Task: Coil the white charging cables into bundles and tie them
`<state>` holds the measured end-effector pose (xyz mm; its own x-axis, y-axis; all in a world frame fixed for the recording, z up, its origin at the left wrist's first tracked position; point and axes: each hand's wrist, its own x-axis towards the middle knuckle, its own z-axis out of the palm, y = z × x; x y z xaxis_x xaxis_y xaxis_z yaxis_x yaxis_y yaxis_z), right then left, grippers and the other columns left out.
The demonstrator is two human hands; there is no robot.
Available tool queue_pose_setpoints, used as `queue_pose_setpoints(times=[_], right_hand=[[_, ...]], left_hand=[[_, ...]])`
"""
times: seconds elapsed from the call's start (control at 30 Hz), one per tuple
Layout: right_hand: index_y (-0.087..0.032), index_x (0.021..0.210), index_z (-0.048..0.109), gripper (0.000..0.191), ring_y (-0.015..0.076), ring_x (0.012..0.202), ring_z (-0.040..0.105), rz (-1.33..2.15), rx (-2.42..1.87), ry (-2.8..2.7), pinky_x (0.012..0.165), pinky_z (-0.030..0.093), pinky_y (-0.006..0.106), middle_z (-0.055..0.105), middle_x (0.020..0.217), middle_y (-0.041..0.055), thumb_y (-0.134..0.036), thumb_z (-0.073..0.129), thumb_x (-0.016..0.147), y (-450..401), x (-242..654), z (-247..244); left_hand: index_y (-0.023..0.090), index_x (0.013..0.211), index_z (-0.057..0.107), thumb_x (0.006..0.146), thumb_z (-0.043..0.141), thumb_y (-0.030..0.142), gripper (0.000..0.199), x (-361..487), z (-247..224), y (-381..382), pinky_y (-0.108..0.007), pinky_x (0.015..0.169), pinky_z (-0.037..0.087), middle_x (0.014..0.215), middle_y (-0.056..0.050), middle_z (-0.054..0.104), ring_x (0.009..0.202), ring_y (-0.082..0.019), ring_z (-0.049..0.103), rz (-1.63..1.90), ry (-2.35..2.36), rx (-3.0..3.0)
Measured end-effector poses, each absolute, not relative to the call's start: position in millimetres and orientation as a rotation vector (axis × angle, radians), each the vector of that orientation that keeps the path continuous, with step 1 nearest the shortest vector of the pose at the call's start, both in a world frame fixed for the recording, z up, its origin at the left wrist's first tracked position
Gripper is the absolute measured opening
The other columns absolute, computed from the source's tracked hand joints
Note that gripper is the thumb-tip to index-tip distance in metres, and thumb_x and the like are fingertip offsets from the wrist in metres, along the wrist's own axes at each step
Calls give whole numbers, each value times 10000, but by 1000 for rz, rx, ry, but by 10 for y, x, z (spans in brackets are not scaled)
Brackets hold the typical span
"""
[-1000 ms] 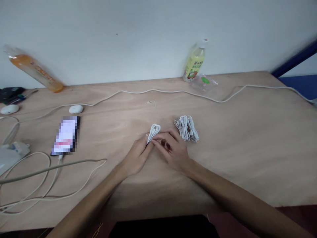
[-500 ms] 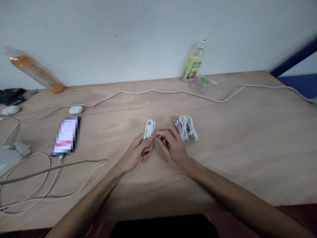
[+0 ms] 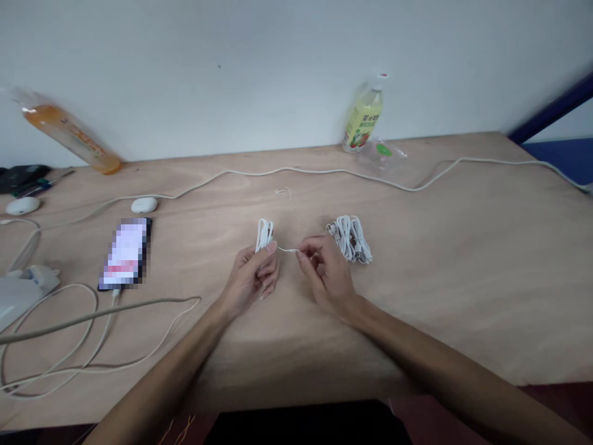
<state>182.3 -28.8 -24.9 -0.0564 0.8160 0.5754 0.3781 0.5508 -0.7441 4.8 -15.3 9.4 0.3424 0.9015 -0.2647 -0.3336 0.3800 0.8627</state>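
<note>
My left hand (image 3: 254,272) is closed around the lower part of a coiled white cable (image 3: 264,233), whose loops stick up above the thumb. A thin white tie (image 3: 288,250) stretches from that coil to the right. Its right end is pinched between the thumb and fingers of my right hand (image 3: 324,272). Just behind my right hand, several bundled white cables (image 3: 352,240) lie together on the wooden table (image 3: 417,259). Small white tie pieces (image 3: 282,193) lie farther back.
A long white cord (image 3: 338,171) runs across the table's back. A yellow-green bottle (image 3: 364,120) and plastic wrapper (image 3: 382,156) stand by the wall. At left are an orange bottle (image 3: 69,136), a phone (image 3: 125,253), white cases (image 3: 144,205) and looped cables (image 3: 95,309).
My left hand has moved left with the coiled cable, and my right hand slightly right. The gap between them has widened, and the thin tie is now stretched across it.
</note>
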Motion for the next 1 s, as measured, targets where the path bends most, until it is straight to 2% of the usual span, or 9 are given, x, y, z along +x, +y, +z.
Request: queue_pose_setpoints(times=[0.1, 0.2, 0.3, 0.4, 0.47, 0.57, 0.7, 0.9, 1.0], right_hand=[[-247, 1041, 611, 88, 145, 700, 604, 548, -1029, -1628, 579, 471, 285, 680, 954, 17, -160, 604, 1048, -281, 1818, -252], [-249, 1030, 618, 78, 146, 715, 604, 598, -1029, -1597, 596, 473, 287, 670, 949, 16, -172, 614, 1038, -278, 1814, -253], [-249, 1013, 631, 60, 146, 716, 600, 659, -1037, -1561, 606, 478, 288, 663, 936, 14, -190, 628, 1024, -282, 1808, -237], [-248, 974, 641, 41, 143, 715, 603, 777, -1062, -1488, 604, 483, 282, 662, 913, 11, -233, 659, 1008, -288, 1794, -214], [-249, 950, 645, 92, 139, 692, 600, 912, -1068, -1387, 575, 472, 268, 652, 865, -1, -303, 702, 999, -287, 1780, -205], [-254, 938, 644, 245, 117, 549, 534, 1199, -1031, -1183, 452, 406, 238, 627, 728, -39, -461, 770, 969, -269, 1761, -204], [-240, 887, 655, 408, 81, 415, 437, 1475, -976, -979, 349, 335, 212, 632, 628, -60, -594, 856, 874, -236, 1744, -194], [-226, 866, 690, 456, 76, 431, 467, 1602, -900, -836, 332, 343, 182, 654, 612, -57, -579, 957, 757, -223, 1728, -167], [-218, 871, 699, 476, 67, 471, 515, 1645, -897, -768, 332, 344, 168, 736, 746, -22, -559, 989, 710, -224, 1726, -160]], left_hand=[[230, 487, 366, 753, 947, 585, 731, 60, 112, -153, -173, 315, 300, 492, 74, 351, 405, -57, 374, 982, 889, 794], [205, 473, 455, 715, 977, 545, 667, 73, 122, -161, -187, 315, 321, 507, 49, 439, 411, -68, 433, 1005, 894, 777], [169, 648, 662, 712, 987, 504, 472, 79, 129, -167, -179, 329, 331, 549, 60, 508, 410, -58, 426, 1026, 918, 753], [175, 882, 754, 720, 986, 457, 399, 75, 131, -163, -159, 354, 321, 520, 100, 485, 401, -48, 364, 1054, 930, 741], [187, 926, 742, 707, 991, 441, 418, 70, 135, -156, -150, 363, 298, 497, 120, 448, 400, -44, 324, 1066, 949, 721], [195, 859, 693, 662, 1015, 453, 457, 69, 148, -151, -149, 359, 209, 495, 143, 383, 396, -28, 248, 1069, 1011, 677], [156, 895, 766, 685, 997, 497, 463, 96, 155, -160, -190, 370, 148, 468, 136, 385, 382, -25, 221, 1069, 1072, 780], [147, 1005, 824, 681, 1010, 454, 484, 114, 94, -169, -219, 401, 114, 537, 91, 518, 407, -28, 269, 1075, 1166, 878], [149, 989, 814, 684, 1009, 472, 485, 109, 64, -159, -218, 397, 132, 615, 53, 613, 417, -24, 294, 1086, 1163, 866]])
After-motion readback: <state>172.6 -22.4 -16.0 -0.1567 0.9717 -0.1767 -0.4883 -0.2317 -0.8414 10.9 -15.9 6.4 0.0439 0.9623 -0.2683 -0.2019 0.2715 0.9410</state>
